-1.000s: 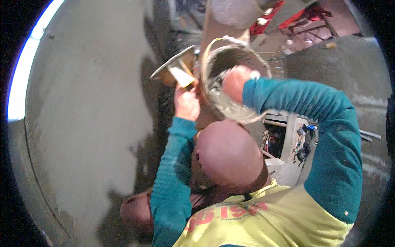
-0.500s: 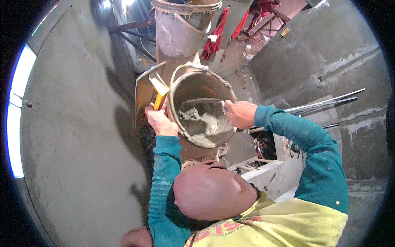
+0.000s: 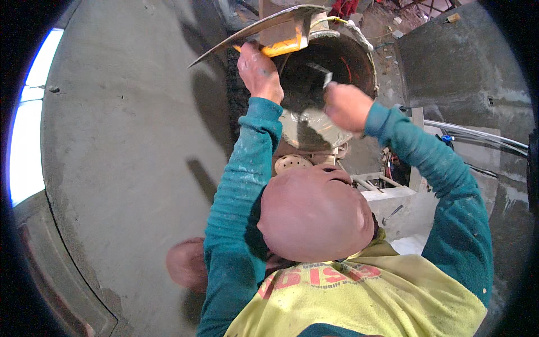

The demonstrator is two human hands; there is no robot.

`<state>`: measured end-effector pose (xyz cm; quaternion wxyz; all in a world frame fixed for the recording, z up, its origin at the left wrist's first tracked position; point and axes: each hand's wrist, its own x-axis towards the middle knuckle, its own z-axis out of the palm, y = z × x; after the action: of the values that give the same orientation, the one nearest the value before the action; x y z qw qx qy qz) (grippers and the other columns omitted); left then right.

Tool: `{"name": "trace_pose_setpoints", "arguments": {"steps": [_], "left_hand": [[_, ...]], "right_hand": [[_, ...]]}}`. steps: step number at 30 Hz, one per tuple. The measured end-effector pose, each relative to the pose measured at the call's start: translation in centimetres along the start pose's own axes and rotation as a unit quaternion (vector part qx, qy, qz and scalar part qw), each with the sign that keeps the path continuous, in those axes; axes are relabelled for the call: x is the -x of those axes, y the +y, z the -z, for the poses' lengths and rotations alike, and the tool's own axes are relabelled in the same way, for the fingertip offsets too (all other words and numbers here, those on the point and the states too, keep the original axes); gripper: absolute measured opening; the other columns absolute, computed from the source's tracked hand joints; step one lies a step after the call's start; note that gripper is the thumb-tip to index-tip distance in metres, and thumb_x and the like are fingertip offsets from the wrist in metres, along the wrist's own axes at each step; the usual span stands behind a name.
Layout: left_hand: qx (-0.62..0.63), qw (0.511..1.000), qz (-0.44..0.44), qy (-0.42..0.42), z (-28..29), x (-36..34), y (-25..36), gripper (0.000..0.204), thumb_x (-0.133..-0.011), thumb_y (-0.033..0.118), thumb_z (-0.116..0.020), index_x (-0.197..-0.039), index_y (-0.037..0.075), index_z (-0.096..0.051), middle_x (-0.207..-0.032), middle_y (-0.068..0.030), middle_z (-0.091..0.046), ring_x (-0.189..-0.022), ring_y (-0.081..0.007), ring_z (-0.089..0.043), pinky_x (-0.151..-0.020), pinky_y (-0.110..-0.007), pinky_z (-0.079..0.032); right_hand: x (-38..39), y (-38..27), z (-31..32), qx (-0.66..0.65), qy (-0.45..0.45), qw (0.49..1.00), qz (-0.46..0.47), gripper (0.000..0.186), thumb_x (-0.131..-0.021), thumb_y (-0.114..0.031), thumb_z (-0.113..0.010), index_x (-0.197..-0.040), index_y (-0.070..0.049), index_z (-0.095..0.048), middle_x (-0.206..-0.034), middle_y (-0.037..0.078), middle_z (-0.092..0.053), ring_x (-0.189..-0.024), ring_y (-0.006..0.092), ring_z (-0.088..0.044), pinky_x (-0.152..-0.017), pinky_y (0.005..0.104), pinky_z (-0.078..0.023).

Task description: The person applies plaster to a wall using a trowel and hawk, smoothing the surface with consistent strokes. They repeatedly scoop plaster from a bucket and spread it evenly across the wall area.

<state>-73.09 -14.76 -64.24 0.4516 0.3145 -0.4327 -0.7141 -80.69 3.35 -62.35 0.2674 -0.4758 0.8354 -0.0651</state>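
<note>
My left hand (image 3: 259,72) is closed round the yellow handle of a plastering trowel (image 3: 247,35), its wide flat blade seen nearly edge-on and raised at the bucket's left rim. A round, mortar-crusted bucket (image 3: 374,73) stands tilted in front of me. Wet grey mortar (image 3: 314,126) shows low inside it. Over the bucket's mouth, my right hand (image 3: 349,106) is closed and smeared by motion. A small hand tool (image 3: 327,77) sticks out of its fingers, with a pale metallic part; its exact kind is blurred.
A grey rendered wall (image 3: 135,151) rises close on my left. To the right are a concrete ledge (image 3: 415,210) with a small tool on it, long pale pipes (image 3: 477,129) and another grey wall (image 3: 460,67). Red cloth (image 3: 343,8) hangs beyond the bucket.
The view has shifted, putting the bucket higher and further right. My left hand has raised and turned the plastering trowel across the bucket's rim. My right hand has moved within the bucket's mouth.
</note>
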Motion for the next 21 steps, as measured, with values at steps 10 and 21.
{"name": "trace_pose_setpoints", "arguments": {"steps": [10,21], "left_hand": [[0.132,0.983,0.123,0.042,0.4,1.3,1.0,0.037,-0.094,0.029,-0.046,-0.097,-0.003,-0.064,-0.094,-0.0095,-0.065,-0.086,-0.0219,-0.059,-0.085,-0.035,-0.044],[0.108,0.991,0.075,-0.004,2.0,1.8,-1.2,0.036,-0.1,0.031,-0.05,-0.104,-0.001,-0.065,-0.1,-0.0082,-0.065,-0.09,-0.0193,-0.063,-0.084,-0.036,-0.051]], "right_hand": [[6.4,1.6,-0.7,0.085,-0.102,0.99,0.045,0.039,-0.087,-0.013,-0.058,-0.117,0.008,-0.045,-0.099,0.031,-0.063,-0.095,0.0487,-0.065,-0.081,0.0542,-0.053],[6.2,1.7,-6.2,0.146,-0.016,0.989,-0.028,0.03,-0.087,-0.012,-0.056,-0.109,0.006,-0.047,-0.094,0.028,-0.065,-0.084,0.0431,-0.07,-0.063,0.0508,-0.057]]}}
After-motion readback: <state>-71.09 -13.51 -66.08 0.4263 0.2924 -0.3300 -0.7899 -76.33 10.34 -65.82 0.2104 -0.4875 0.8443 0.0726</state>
